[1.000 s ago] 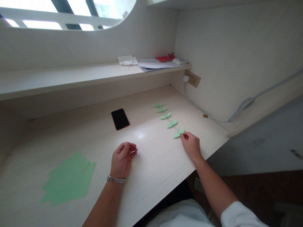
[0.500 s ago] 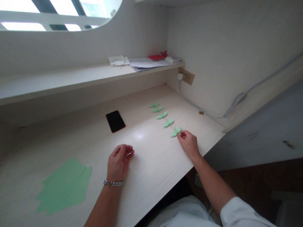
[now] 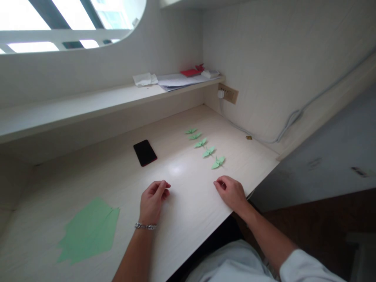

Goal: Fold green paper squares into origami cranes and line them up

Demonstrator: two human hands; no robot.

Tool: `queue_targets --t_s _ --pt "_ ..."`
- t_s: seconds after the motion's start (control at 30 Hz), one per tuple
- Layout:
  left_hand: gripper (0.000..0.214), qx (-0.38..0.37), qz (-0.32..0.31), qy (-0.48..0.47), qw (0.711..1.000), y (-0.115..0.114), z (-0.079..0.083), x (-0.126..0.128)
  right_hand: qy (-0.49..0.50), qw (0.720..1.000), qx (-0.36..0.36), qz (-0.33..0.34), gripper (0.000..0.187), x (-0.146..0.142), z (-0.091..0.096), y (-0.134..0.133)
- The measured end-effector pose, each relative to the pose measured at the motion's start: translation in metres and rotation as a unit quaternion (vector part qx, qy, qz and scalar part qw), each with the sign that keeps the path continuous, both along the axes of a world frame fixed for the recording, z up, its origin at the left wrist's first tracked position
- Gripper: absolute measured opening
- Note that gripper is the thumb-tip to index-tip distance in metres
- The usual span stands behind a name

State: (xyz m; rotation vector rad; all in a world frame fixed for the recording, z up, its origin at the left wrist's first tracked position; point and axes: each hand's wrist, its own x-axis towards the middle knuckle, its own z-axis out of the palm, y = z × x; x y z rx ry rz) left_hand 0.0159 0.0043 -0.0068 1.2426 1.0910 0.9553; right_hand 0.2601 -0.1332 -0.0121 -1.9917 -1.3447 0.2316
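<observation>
Five green origami cranes (image 3: 200, 143), wings spread, aligned.

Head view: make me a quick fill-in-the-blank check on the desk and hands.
1. The row of green paper cranes on the desk holds ____ cranes.
2. Of the left hand and the right hand, the ____ hand is nearer the cranes.
3. The flat paper is coloured ____.
4. The bracelet is on the ____ wrist.
Missing words: five; right; green; left.

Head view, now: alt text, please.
Five green paper cranes line up on a pale desk, a person's curled right hand just short of the nearest. The curled left hand is between the right hand and green paper sheets; a black phone lies beyond.
</observation>
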Motion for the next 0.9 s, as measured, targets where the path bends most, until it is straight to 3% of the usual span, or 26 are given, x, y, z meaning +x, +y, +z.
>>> queue_targets --t_s 0.17,0.37,0.5,0.67,0.8,0.9 --pt "0.022 0.076 -0.104 0.19 0.973 -0.005 0.015 -0.004 -0.022 0.988 -0.029 0.15 0.024 -0.055 0.005 -0.002" --pt "0.012 0.133 -0.198 0.234 0.943 -0.015 0.034 -0.007 -0.036 0.968 -0.059 0.241 0.025 -0.097 0.011 0.003" --pt "0.01 0.122 -0.166 0.209 0.956 -0.028 0.038 -0.011 -0.033 0.967 -0.071 0.244 0.027 -0.099 0.012 0.002" --pt "0.009 0.132 -0.153 0.254 0.946 -0.053 0.031 -0.034 -0.038 0.965 -0.088 0.246 0.03 -0.099 0.014 0.004" --pt "0.011 0.108 -0.063 0.241 0.962 -0.066 0.026 -0.066 -0.049 0.948 -0.104 0.297 0.033 -0.113 0.018 0.015" --pt "0.016 0.114 0.028 0.272 0.955 -0.066 0.024 -0.096 -0.048 0.928 -0.11 0.352 0.033 -0.127 0.019 0.03"
